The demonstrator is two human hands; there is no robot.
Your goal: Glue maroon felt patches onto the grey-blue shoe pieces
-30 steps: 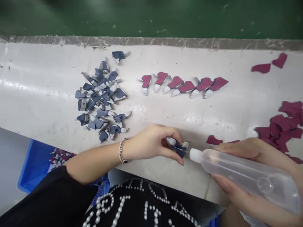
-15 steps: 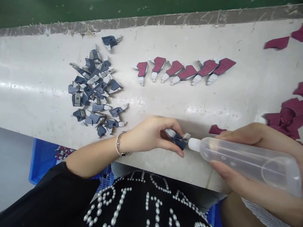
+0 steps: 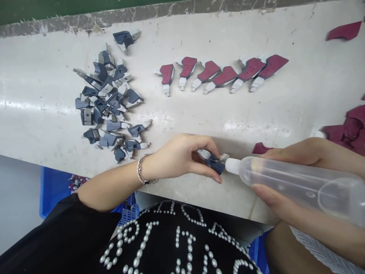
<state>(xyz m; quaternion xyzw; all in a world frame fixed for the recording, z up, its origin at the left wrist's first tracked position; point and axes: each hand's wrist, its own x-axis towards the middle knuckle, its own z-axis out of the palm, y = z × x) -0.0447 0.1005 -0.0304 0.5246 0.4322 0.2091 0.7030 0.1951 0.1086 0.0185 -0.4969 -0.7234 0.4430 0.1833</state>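
My left hand [image 3: 182, 156] pinches a small dark blue and light grey plastic part [image 3: 214, 163] between thumb and fingers, low over the table. From the right, my right hand [image 3: 296, 171] grips a translucent squeeze bottle [image 3: 291, 184] lying nearly level. Its white nozzle [image 3: 232, 166] points at the part and is close to it; the tip's exact contact cannot be made out. Just beyond the bottle, a single dark red piece [image 3: 261, 148] lies on the table, partly behind my right hand.
A heap of blue and grey parts [image 3: 110, 101] lies at left. Several parts with red faces [image 3: 224, 76] form a row at the back. Loose red pieces [image 3: 349, 127] sit at right. Below the table's near edge is a blue bin [image 3: 53, 190].
The view has shifted slightly, so the table items sit higher in the picture. Both hands keep their holds, and the bottle nozzle stays at the part.
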